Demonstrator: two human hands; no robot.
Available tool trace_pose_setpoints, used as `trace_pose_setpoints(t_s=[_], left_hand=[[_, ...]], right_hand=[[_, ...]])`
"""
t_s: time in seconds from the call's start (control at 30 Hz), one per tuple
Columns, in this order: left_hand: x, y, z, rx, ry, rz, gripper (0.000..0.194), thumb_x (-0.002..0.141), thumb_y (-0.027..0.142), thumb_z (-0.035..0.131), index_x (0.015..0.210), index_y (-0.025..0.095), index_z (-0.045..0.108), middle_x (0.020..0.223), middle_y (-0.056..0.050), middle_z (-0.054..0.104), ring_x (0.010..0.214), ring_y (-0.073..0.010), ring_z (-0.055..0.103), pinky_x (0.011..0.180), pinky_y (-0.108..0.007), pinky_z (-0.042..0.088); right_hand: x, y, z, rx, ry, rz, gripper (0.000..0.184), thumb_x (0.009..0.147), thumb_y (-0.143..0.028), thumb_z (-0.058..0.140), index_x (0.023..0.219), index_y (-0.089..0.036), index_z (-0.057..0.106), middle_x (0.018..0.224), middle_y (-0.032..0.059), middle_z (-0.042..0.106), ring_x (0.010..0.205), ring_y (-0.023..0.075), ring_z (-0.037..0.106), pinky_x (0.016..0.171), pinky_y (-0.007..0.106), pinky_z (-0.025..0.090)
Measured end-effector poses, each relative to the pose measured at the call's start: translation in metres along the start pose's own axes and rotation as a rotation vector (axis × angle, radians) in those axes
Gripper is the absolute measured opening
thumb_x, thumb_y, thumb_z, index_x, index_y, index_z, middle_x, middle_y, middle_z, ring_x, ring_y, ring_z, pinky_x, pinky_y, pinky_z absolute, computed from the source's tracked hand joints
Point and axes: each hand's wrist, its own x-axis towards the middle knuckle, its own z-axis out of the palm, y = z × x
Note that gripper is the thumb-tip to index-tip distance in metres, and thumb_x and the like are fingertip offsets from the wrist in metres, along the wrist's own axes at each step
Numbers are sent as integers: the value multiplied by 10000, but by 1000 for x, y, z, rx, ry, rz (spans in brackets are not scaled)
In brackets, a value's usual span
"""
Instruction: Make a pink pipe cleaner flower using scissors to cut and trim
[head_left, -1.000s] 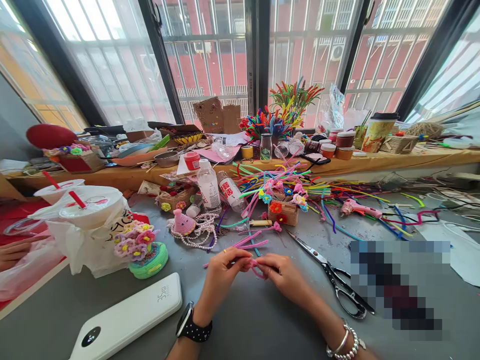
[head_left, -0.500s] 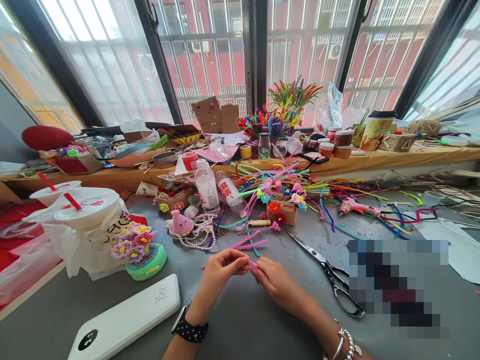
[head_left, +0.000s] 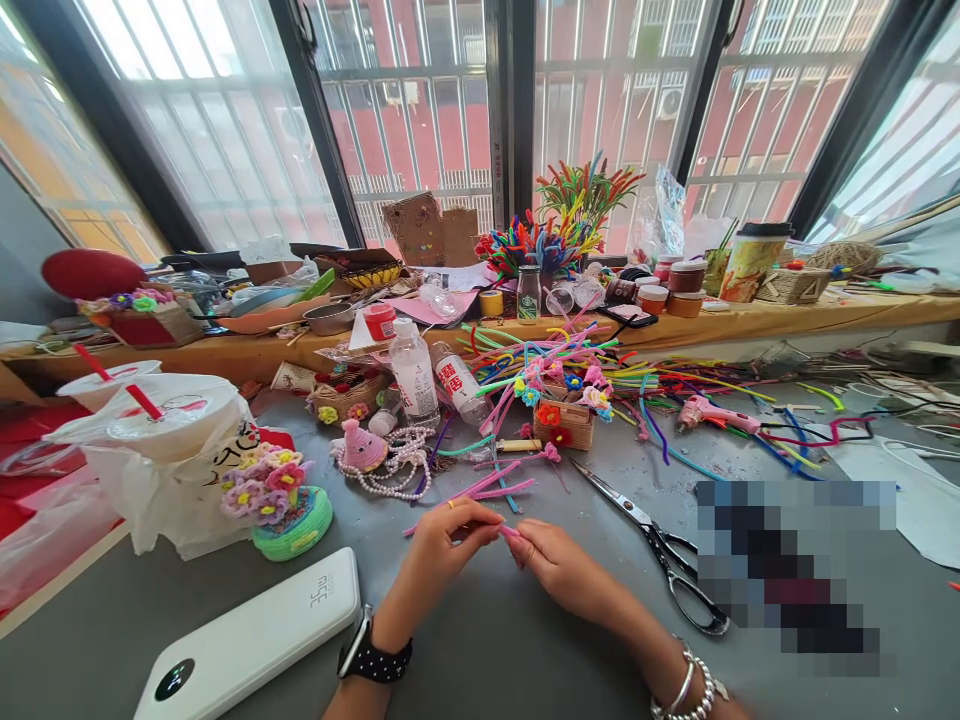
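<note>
A short pink pipe cleaner [head_left: 509,532] is pinched between my two hands, just above the grey tabletop. My left hand [head_left: 450,535] grips its left end with thumb and fingertips; a watch with a dotted black strap is on that wrist. My right hand [head_left: 551,560] holds the other end between thumb and curled fingers. Most of the piece is hidden by my fingers. Just beyond my hands lie more pink pipe cleaners [head_left: 491,488] on the table. To the right, large scissors [head_left: 637,520] lie with their blades pointing away to the left.
A white power bank [head_left: 262,630] and a green-based flower ornament [head_left: 292,525] lie on the left. Behind are drink cups [head_left: 176,415], bottles [head_left: 412,375], a flower basket [head_left: 566,425] and a pink glue gun [head_left: 716,415]. A blurred patch covers the right side.
My hands have drawn slightly apart, and the left fingers have straightened somewhat around the pink pipe cleaner. The other things on the table stay put.
</note>
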Motion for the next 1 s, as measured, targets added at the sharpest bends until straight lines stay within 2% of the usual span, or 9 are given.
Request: trace_pose_setpoints(t_s=[0.13, 0.23, 0.33, 0.43, 0.63, 0.8, 1.0], left_hand=[[-1, 3, 1, -152, -7, -86, 126, 700, 274, 575, 724, 166, 636, 697, -34, 645, 646, -155, 601, 616, -254, 496], [-2, 5, 1, -224, 28, -131, 130, 690, 272, 584, 722, 151, 618, 683, -28, 627, 643, -152, 592, 618, -256, 491], [-2, 6, 2, -251, 32, -137, 138, 704, 276, 571, 736, 147, 607, 686, -23, 607, 646, -141, 571, 613, -247, 480], [-1, 6, 2, -273, 33, -139, 144, 705, 276, 570, 765, 153, 612, 702, -22, 597, 648, -137, 562, 601, -242, 475], [-2, 6, 1, -251, 35, -104, 161, 723, 265, 550, 801, 162, 647, 729, -25, 566, 628, -131, 566, 598, -248, 478], [-2, 3, 0, -204, 65, -77, 197, 735, 266, 541, 868, 172, 651, 727, -21, 560, 606, -123, 563, 593, -245, 472], [-2, 1, 0, -215, 84, -88, 213, 734, 261, 547, 904, 171, 640, 711, -16, 566, 602, -124, 566, 596, -248, 474]], right_hand=[[3, -2, -1, 104, 85, 21, 329, 867, -368, 325, 774, -174, 574, 711, 16, 545, 680, 142, 486, 614, 236, 367], [3, -4, 0, 174, 173, 51, 254, 842, -350, 391, 884, -181, 575, 702, 5, 537, 627, 132, 484, 567, 226, 372], [2, -6, 2, 206, 239, 100, 241, 831, -348, 409, 821, -175, 577, 682, -3, 484, 515, 101, 451, 478, 215, 363], [1, -7, 2, 228, 242, 102, 251, 820, -356, 426, 752, -167, 578, 753, 11, 454, 464, 75, 434, 420, 211, 362], [2, -5, 1, 85, 278, 48, 215, 817, -300, 454, 749, -168, 611, 732, 30, 488, 577, 119, 481, 497, 231, 392], [1, -5, 1, 170, 277, 85, 228, 827, -305, 430, 762, -156, 588, 767, 26, 466, 445, 70, 445, 404, 212, 385], [2, -3, 1, 185, 303, 48, 228, 834, -295, 416, 768, -146, 575, 787, 21, 449, 391, 37, 434, 388, 199, 387]])
